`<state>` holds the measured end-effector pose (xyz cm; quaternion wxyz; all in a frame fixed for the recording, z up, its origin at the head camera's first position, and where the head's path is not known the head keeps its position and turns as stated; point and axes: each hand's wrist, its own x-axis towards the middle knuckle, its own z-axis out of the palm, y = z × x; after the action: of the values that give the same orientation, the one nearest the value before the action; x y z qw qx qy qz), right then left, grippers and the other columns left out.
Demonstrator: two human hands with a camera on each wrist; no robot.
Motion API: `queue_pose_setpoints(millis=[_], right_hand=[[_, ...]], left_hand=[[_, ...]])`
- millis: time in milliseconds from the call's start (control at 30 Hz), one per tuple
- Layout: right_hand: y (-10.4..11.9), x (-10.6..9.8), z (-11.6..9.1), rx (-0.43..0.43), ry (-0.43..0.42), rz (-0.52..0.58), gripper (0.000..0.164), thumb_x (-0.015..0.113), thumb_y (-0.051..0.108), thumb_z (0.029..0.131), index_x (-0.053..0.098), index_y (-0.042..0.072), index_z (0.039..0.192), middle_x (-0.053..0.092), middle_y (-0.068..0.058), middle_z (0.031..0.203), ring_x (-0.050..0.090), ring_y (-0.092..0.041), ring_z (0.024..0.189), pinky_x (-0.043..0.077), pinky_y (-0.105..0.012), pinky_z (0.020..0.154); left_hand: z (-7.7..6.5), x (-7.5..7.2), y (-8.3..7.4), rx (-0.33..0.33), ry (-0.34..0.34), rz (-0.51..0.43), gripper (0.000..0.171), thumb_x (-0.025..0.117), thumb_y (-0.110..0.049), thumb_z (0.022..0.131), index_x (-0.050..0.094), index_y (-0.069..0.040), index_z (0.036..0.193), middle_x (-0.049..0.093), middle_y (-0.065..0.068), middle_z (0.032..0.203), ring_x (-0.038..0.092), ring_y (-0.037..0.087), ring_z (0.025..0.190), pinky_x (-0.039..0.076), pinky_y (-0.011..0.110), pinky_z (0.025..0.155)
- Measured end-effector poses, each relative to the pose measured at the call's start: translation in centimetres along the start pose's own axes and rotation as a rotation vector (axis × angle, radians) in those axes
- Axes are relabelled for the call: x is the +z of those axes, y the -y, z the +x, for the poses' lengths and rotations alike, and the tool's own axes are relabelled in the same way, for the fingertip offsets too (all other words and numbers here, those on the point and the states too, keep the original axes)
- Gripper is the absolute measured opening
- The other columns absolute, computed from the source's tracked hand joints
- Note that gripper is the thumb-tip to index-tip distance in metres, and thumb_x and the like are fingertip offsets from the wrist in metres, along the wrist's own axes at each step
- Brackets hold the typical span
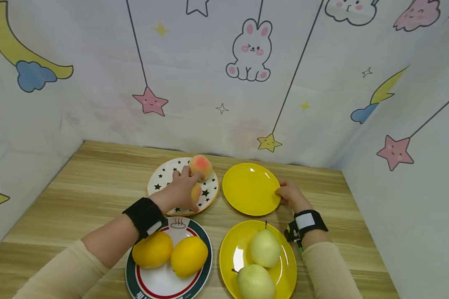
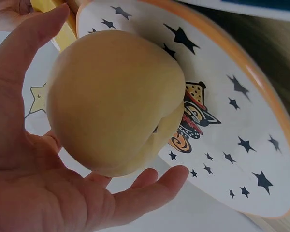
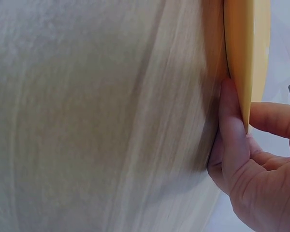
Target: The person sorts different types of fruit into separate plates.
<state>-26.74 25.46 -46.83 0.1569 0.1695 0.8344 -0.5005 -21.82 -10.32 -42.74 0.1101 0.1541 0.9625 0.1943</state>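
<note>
My left hand (image 1: pixel 181 189) is over the star-patterned plate (image 1: pixel 161 178), with thumb and fingers spread around the nearer peach (image 1: pixel 196 193). In the left wrist view that peach (image 2: pixel 111 101) sits between the spread digits, with gaps at the thumb and the lower fingers. A second peach (image 1: pixel 201 167) lies at the plate's far edge, close to the fingertips. At the right, my right hand (image 1: pixel 292 195) pinches the rim of a bare yellow plate (image 1: pixel 250 189). The right wrist view shows this plate's edge (image 3: pixel 249 58) between thumb and fingers.
Nearer me, a green-rimmed plate (image 1: pixel 205 272) bears two yellow mangoes (image 1: pixel 189 256), under the left forearm. Beside it, another yellow plate (image 1: pixel 228 249) carries two pears (image 1: pixel 265 248), close to the right wrist. A printed cloth wall (image 1: pixel 194 128) borders the wooden table (image 1: pixel 108 166).
</note>
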Motion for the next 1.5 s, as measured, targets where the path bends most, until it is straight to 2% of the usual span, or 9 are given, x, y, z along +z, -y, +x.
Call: queue_pose_setpoints(millis=[167, 400, 667, 933, 1067, 1267, 1500], right_hand=[[0.0, 0.0, 0.0, -0.005, -0.001, -0.001, 0.039, 0.055, -0.005, 0.089, 0.051, -0.01, 0.127, 0.054, -0.02, 0.111, 0.057, -0.019, 0.077, 0.052, -0.024, 0.06], [0.0, -0.1, 0.1, -0.011, -0.021, -0.003, 0.038, 0.056, -0.004, 0.09, 0.051, -0.009, 0.127, 0.053, -0.021, 0.114, 0.057, -0.02, 0.08, 0.052, -0.025, 0.062], [0.1, 0.0, 0.2, -0.004, -0.014, -0.045, 0.041, 0.056, -0.004, 0.09, 0.05, -0.01, 0.13, 0.052, -0.023, 0.119, 0.057, -0.023, 0.085, 0.052, -0.026, 0.064], [0.3, 0.2, 0.0, -0.001, -0.024, -0.072, 0.044, 0.056, -0.003, 0.092, 0.045, -0.01, 0.133, 0.049, -0.025, 0.126, 0.055, -0.028, 0.095, 0.053, -0.03, 0.073], [0.3, 0.2, -0.2, 0.0, -0.034, -0.069, 0.043, 0.057, -0.004, 0.091, 0.045, -0.01, 0.131, 0.048, -0.026, 0.125, 0.055, -0.028, 0.094, 0.053, -0.03, 0.071], [0.1, 0.2, -0.2, -0.006, -0.041, -0.07, 0.04, 0.059, -0.004, 0.089, 0.047, -0.009, 0.127, 0.049, -0.025, 0.121, 0.055, -0.026, 0.087, 0.051, -0.026, 0.064], [-0.1, 0.2, -0.1, -0.008, -0.043, -0.054, 0.039, 0.059, -0.005, 0.088, 0.048, -0.01, 0.126, 0.049, -0.024, 0.119, 0.055, -0.026, 0.088, 0.052, -0.027, 0.065]], left_hand=[[0.3, 0.5, -0.2, -0.016, -0.003, 0.016, 0.084, 0.093, -0.029, 0.063, 0.051, -0.02, 0.135, 0.03, 0.021, 0.13, 0.032, 0.043, 0.108, 0.05, 0.043, 0.074], [0.6, 0.3, -0.4, -0.028, -0.008, 0.019, 0.067, 0.09, -0.017, 0.063, 0.058, -0.016, 0.122, 0.038, 0.021, 0.126, 0.043, 0.04, 0.1, 0.05, 0.041, 0.072], [0.8, 0.3, -0.2, -0.048, -0.007, -0.007, 0.068, 0.092, -0.018, 0.06, 0.06, -0.015, 0.12, 0.039, 0.021, 0.127, 0.044, 0.04, 0.1, 0.049, 0.042, 0.073], [1.0, 0.2, 0.2, -0.061, -0.012, -0.059, 0.065, 0.09, -0.016, 0.06, 0.061, -0.015, 0.118, 0.039, 0.02, 0.13, 0.044, 0.039, 0.1, 0.048, 0.044, 0.074], [0.9, 0.1, 0.0, -0.06, -0.014, -0.061, 0.066, 0.091, -0.018, 0.06, 0.06, -0.014, 0.118, 0.04, 0.021, 0.128, 0.045, 0.039, 0.1, 0.048, 0.045, 0.075], [0.8, -0.2, -0.8, -0.035, -0.007, -0.045, 0.065, 0.089, -0.022, 0.063, 0.06, -0.015, 0.121, 0.041, 0.018, 0.122, 0.046, 0.038, 0.099, 0.049, 0.042, 0.074], [0.6, -0.8, -2.4, 0.04, -0.037, -0.039, 0.064, 0.088, -0.02, 0.064, 0.06, -0.015, 0.122, 0.044, 0.017, 0.118, 0.045, 0.038, 0.099, 0.051, 0.04, 0.074]])
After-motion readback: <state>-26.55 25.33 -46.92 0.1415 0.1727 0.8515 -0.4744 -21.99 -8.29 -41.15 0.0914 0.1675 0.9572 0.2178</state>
